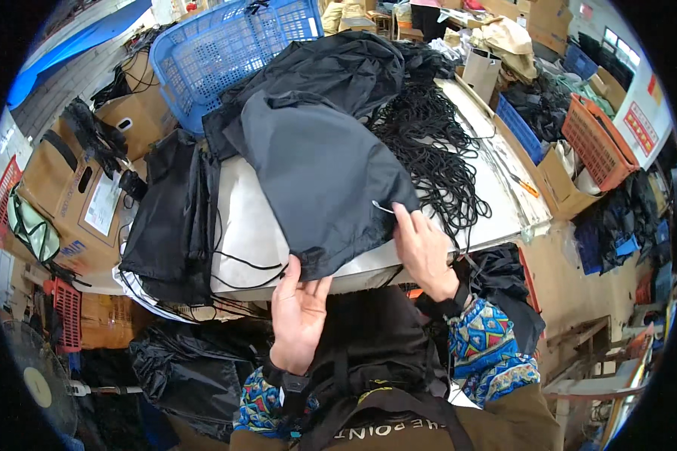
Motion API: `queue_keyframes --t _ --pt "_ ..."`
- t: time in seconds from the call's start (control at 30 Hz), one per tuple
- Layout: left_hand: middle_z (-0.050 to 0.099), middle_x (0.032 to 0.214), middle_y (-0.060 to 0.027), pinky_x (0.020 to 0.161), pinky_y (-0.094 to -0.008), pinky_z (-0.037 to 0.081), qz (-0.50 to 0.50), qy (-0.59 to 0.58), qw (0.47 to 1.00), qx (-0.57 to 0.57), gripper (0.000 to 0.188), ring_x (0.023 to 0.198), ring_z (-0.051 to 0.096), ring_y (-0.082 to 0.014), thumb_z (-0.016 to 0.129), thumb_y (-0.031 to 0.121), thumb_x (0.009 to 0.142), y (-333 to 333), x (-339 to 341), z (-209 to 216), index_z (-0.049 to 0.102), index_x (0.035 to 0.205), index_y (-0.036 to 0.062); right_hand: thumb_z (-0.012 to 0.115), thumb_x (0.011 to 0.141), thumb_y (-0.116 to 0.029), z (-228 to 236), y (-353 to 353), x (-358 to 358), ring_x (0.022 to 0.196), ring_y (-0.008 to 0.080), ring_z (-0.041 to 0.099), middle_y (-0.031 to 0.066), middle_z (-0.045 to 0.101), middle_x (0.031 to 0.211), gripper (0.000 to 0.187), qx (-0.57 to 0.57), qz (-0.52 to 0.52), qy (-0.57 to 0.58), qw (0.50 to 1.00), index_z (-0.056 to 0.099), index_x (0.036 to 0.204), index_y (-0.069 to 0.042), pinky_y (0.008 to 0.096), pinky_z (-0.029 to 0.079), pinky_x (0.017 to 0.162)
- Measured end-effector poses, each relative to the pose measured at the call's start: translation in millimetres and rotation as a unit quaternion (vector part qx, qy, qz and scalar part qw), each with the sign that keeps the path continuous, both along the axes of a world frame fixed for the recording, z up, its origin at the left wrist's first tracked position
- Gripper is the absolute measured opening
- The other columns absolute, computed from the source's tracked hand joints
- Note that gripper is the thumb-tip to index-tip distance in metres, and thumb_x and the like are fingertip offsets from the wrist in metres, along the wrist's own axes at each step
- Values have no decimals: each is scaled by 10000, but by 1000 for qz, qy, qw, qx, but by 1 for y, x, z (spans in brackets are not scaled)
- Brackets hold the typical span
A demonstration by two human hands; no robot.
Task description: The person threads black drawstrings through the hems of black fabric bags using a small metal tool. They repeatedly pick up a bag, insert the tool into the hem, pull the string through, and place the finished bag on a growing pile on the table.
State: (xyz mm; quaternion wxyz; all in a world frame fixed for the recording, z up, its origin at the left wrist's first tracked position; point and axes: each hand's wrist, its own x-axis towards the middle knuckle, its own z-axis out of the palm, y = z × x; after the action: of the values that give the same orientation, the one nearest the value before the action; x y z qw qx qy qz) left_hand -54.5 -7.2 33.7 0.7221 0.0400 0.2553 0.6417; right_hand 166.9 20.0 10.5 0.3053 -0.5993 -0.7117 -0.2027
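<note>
A black fabric bag (316, 173) lies spread over the table's front edge, its narrower end toward me. My left hand (299, 316) pinches its near left corner, thumb on top and fingers beneath. At the right edge of the bag my right hand (426, 252) is closed on a thin silvery tool (382, 207) with a small rounded tip, which lies over the cloth. The rest of that tool is hidden by the fingers. Just beyond my right hand spreads a tangled heap of black cords (436, 150). Loose black cord ends (244, 263) lie beside my left thumb.
Folded black bags (173, 218) are stacked at the left of the white table (241, 203). More black cloth (331, 71) is piled behind, near a blue basket (195, 68). An orange-handled cutter (525, 186) lies at the right. Cardboard boxes (68, 203) and an orange crate (596, 143) flank the table.
</note>
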Motion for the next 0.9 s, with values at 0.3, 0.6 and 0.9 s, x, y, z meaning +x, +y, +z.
queue_keyframes --t 0.3,0.6,0.9 --pt "632 776 -2 519 -280 513 57 150 985 -58 186 613 597 -129 668 244 855 5 -25 1 568 870 88 631 653 -41 1 -5 16 632 229 540 67 479 735 388 4 64 14 998 561 1034 -65 338 432 502" --pt "604 1073 -29 710 -303 471 35 105 990 -92 390 893 574 -146 693 299 830 13 -15 -44 575 1117 64 646 630 -52 1 -62 -35 602 213 567 57 476 694 497 -136 240 10 961 557 1120 -40 343 434 506" --pt "567 1143 -152 883 -341 434 317 441 839 39 498 989 543 -242 666 267 849 57 -173 34 507 1151 -96 729 761 -241 -7 -80 -14 656 302 603 154 619 803 446 -259 154 151 942 577 1103 1 351 475 564"
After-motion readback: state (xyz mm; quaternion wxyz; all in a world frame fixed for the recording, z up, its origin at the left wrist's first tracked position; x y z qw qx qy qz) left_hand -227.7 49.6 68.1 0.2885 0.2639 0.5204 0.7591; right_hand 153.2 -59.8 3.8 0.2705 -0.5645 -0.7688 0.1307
